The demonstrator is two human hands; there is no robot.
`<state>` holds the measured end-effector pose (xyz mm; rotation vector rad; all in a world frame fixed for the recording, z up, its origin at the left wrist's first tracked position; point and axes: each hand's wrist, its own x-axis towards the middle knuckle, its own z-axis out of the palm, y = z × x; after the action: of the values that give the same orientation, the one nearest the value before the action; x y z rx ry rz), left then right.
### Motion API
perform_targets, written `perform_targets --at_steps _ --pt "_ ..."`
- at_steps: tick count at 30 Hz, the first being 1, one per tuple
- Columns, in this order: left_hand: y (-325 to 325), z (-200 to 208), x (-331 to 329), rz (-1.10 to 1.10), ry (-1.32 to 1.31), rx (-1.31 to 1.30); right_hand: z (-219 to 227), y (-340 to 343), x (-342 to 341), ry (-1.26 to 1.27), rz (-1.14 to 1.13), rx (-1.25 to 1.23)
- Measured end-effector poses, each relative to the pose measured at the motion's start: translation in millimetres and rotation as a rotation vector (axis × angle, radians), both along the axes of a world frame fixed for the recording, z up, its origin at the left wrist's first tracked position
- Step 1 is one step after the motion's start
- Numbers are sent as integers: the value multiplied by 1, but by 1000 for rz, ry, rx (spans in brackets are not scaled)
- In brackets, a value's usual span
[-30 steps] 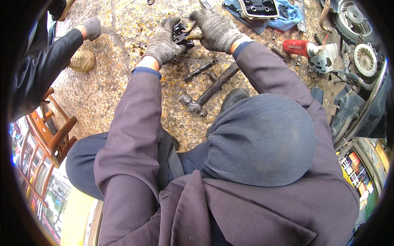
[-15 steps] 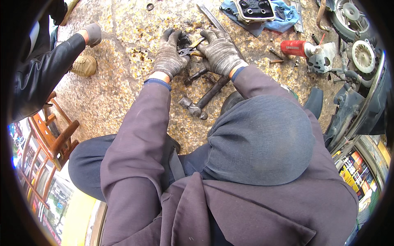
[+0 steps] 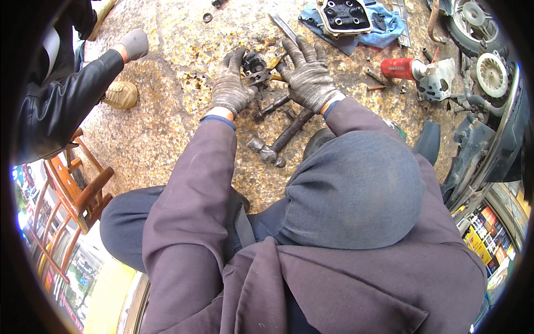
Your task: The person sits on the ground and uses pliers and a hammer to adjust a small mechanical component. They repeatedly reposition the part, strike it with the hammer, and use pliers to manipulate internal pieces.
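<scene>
Both my hands wear grey knit work gloves and meet over the stone-like floor. With fingers curved along its left side, my left hand (image 3: 231, 83) grips a small dark metal part (image 3: 256, 63). My right hand (image 3: 307, 75) holds pliers (image 3: 276, 77) with tan-yellow handles spread apart; their jaws reach the part. Its fingers stretch over a long metal bar (image 3: 282, 29), which they partly cover. A ball-peen hammer (image 3: 269, 152) lies below, beside a dark rod-like tool (image 3: 271, 108).
A metal cover (image 3: 346, 16) rests on a blue cloth (image 3: 387, 23). Right of it are a red spray can (image 3: 399, 68), a wheel (image 3: 474, 28) and a white fan-like disc (image 3: 492, 75). Another person's gloved hand (image 3: 133, 44) and a wooden chair (image 3: 78, 189) are at left.
My right hand has shifted slightly right, its fingers more stretched out. The plier handles sit wider apart and more of the dark part shows. The view has shifted a little.
</scene>
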<state>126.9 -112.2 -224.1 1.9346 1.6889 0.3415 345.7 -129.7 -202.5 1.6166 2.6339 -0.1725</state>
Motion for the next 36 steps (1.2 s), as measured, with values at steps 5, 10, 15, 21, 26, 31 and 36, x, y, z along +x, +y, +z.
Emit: perform_targets --at_steps 5,10,15,21,26,31,36 --pt "0 7 2 25 14 -72 -6 -3 11 10 -38 22" --pt "2 7 3 34 43 -66 -2 -2 36 45 -137 91" --pt "-3 5 6 -33 38 81 -9 -5 55 555 -477 -31" --pt "6 5 14 47 -7 -58 2 -19 57 1338 -773 -708" --pt "23 -6 1 105 -89 -160 8 -18 54 1693 -737 -946" --pt "24 -19 -7 288 -361 -324 1 -17 52 1900 -689 -1025" --pt "26 -6 -8 533 -695 -563 0 -20 50 2026 -554 -1112"
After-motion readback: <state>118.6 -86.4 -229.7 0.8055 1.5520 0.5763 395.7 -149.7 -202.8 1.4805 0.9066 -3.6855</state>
